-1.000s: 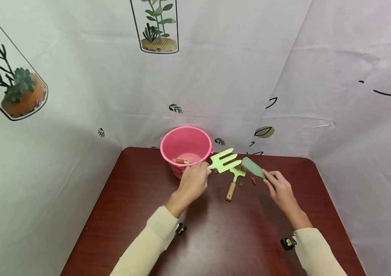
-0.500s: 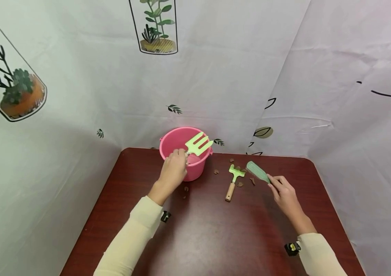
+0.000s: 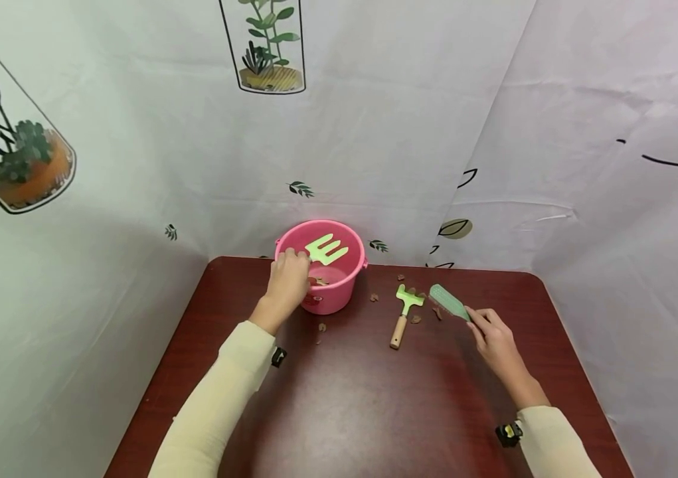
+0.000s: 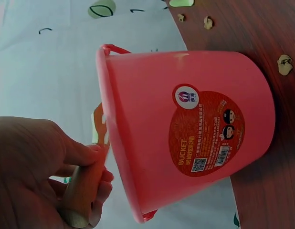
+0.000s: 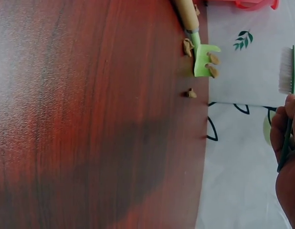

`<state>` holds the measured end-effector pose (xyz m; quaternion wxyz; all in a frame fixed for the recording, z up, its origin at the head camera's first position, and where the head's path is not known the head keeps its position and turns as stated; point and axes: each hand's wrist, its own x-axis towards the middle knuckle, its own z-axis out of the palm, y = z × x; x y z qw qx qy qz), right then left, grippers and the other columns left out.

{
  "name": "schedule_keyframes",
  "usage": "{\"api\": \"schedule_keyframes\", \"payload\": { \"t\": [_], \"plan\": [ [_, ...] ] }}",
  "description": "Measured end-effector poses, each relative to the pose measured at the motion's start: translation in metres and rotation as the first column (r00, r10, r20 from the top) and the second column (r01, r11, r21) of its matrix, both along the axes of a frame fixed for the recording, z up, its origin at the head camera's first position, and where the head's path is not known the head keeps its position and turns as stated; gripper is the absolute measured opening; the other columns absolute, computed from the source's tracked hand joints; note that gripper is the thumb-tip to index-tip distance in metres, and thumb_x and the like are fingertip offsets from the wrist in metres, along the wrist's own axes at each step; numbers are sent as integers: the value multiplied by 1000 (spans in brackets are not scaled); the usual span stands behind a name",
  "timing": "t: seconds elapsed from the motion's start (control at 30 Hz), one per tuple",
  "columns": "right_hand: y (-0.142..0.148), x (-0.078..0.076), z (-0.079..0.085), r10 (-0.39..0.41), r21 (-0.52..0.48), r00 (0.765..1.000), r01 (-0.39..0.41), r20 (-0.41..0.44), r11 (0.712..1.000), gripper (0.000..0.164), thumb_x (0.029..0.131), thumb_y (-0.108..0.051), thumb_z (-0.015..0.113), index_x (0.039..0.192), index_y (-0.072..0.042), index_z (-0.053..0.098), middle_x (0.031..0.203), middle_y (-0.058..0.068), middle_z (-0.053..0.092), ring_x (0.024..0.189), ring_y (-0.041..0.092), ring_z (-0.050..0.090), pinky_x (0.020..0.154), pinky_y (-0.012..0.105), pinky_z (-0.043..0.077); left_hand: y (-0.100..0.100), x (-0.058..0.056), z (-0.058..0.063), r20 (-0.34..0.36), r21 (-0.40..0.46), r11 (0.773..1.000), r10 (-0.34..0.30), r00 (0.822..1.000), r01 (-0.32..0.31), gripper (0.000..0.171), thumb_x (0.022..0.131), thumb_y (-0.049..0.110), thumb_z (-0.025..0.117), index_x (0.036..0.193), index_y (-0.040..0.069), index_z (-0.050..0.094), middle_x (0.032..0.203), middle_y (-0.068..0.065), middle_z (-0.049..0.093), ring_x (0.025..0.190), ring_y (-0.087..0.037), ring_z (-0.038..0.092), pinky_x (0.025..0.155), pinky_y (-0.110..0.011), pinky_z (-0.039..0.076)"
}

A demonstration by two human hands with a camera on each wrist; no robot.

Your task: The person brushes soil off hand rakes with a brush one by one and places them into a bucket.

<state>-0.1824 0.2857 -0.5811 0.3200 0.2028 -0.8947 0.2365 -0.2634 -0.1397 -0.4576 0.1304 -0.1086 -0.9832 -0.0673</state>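
Note:
My left hand (image 3: 287,279) is at the near left rim of the pink bucket (image 3: 331,302). It grips the wooden handle (image 4: 85,183) of a garden hand fork (image 3: 327,249), whose light green prongs hang over the bucket's mouth. Inside the bucket lies something small, partly hidden by the rim. Out to the right, my right hand (image 3: 499,342) holds a green brush (image 3: 449,303) by its handle; pale bristles (image 5: 285,69) show in the right wrist view. Between bucket and brush a small green rake (image 3: 400,330) with a wooden handle lies on the table.
Brown curled scraps (image 3: 374,297) lie scattered around the rake and near the bucket, with a couple on the rake's head. The dark red table (image 3: 374,411) backs onto a printed white cloth (image 3: 386,146), which also hangs along both sides.
My left hand has moved left, bringing the fork from beside the rake to above the bucket. The right hand and brush have drawn slightly right and toward me.

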Motion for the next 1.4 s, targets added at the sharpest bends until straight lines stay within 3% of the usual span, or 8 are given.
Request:
{"api": "schedule_keyframes", "payload": {
  "t": [0.23, 0.43, 0.83, 1.0, 1.17, 1.4],
  "plan": [
    [2, 2, -4, 2, 12, 1000, -2, 2, 1000, 43, 79, 15, 79, 121, 9, 71, 95, 18, 63, 75, 20, 61, 63, 22, 45, 1, -15, -3, 120, 0, 1000, -2, 993, 2, 19, 86, 6, 78, 98, -6, 71, 94, -23, 65, 94, -41, 61, 86, -55, 53],
    [2, 4, -5, -5, 19, 1000, 5, 21, 1000, 43, 79, 14, 79, 121, 9, 71, 95, 17, 62, 74, 19, 60, 63, 21, 44, 5, -27, -7, 143, -21, 1000, -12, 990, 15, 6, 87, 3, 74, 89, -2, 73, 91, -22, 72, 91, -42, 64, 84, -53, 54],
    [0, 6, -7, 6, 18, 999, -6, 40, 1000, 42, 79, 13, 79, 120, 8, 71, 95, 16, 62, 74, 18, 59, 63, 19, 43, 13, -38, -16, 190, 14, 1000, 7, 982, -10, 11, 86, 6, 79, 94, -1, 75, 90, -18, 75, 83, -38, 69, 75, -48, 59],
    [-1, 8, -9, 13, 9, 999, -13, 30, 1000, 43, 78, 14, 79, 119, 8, 72, 95, 16, 63, 74, 19, 61, 63, 21, 45, 13, -45, -18, 254, 24, 999, 34, 967, -42, 8, 89, 2, 73, 96, -1, 72, 93, -19, 75, 82, -37, 71, 72, -47, 59],
    [-1, 11, -10, 8, 2, 1000, -8, 30, 1000, 43, 78, 15, 79, 120, 8, 72, 94, 16, 63, 75, 19, 62, 63, 21, 46, 10, -51, -20, 341, 24, 997, 64, 938, -76, 12, 88, 3, 74, 97, 0, 67, 92, -17, 72, 82, -34, 69, 72, -44, 57],
    [0, 13, -8, -17, 8, 999, 17, 38, 1000, 42, 79, 14, 79, 120, 7, 72, 94, 15, 63, 76, 20, 63, 63, 22, 46, 11, -57, -20, 411, 49, 991, 94, 907, -125, 14, 89, 10, 75, 93, 1, 65, 96, -17, 70, 87, -34, 67, 76, -45, 57]
  ]
}}
